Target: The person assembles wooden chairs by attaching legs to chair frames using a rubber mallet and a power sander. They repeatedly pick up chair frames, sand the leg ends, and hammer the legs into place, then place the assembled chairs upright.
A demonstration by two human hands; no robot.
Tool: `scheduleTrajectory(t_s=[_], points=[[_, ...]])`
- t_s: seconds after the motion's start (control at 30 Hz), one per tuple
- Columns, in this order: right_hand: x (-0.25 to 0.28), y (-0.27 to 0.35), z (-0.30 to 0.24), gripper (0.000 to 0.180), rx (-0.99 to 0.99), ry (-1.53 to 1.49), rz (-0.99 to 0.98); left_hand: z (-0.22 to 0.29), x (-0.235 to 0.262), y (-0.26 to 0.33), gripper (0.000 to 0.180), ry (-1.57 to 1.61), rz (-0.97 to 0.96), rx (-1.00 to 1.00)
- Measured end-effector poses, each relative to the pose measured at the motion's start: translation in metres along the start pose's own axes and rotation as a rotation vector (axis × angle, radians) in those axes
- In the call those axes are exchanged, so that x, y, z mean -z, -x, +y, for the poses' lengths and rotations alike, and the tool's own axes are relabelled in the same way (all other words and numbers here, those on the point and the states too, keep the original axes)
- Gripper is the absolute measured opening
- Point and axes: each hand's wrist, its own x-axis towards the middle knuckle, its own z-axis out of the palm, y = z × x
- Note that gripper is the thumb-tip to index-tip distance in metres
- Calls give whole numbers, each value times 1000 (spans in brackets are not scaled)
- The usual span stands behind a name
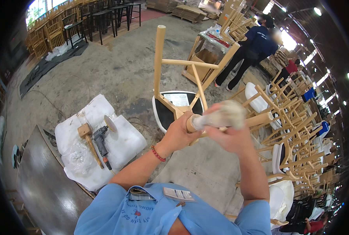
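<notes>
A light wooden chair (159, 62) is turned over in front of me, its legs and crossbars pointing up and toward me. Below the frame shows the dark underside of its white-edged seat (196, 102), with a printed label (175, 99). My left hand (179, 131) is wrapped round the end of the nearest leg. My right hand (235, 138) is closed around a whitish, rounded object (227, 113) with a narrow tip, smeared by motion; its kind is unclear. The tip meets the leg end beside my left fingers.
A wooden mallet (89, 137) and a power tool with a round disc (100, 141) lie on white foam (123, 137) at left, next to a dark tabletop (45, 176). Many wooden chairs (296, 141) are piled at right. Two people (257, 43) stand beyond, near a worktable (217, 41).
</notes>
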Motion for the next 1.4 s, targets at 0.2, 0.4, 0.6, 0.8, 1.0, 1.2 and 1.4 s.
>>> scheduleTrajectory(t_s=[0.2, 0.4, 0.6, 0.8, 1.0, 1.2, 1.4], points=[[9, -25, -10, 41, -324, -35, -92, -1, -6, -3, 46, -30, 14, -71], [68, 4, 63, 39, -438, 67, 397, 9, -5, -3, 31, 66, -2, 23], [190, 92, 106, 36, -718, 92, 692, 6, -17, -6, 27, 163, 99, -80], [205, 119, 160, 44, -689, 409, 621, 5, -27, -9, 22, 83, 167, -81], [207, 134, 171, 32, -556, 319, 639, 0, -26, -6, 24, 74, 182, -63], [199, 157, 167, 36, -600, 158, 643, 1, -24, -2, 24, 114, 190, -67], [192, 150, 157, 41, -639, 107, 675, 5, -19, -3, 25, 110, 138, -112]])
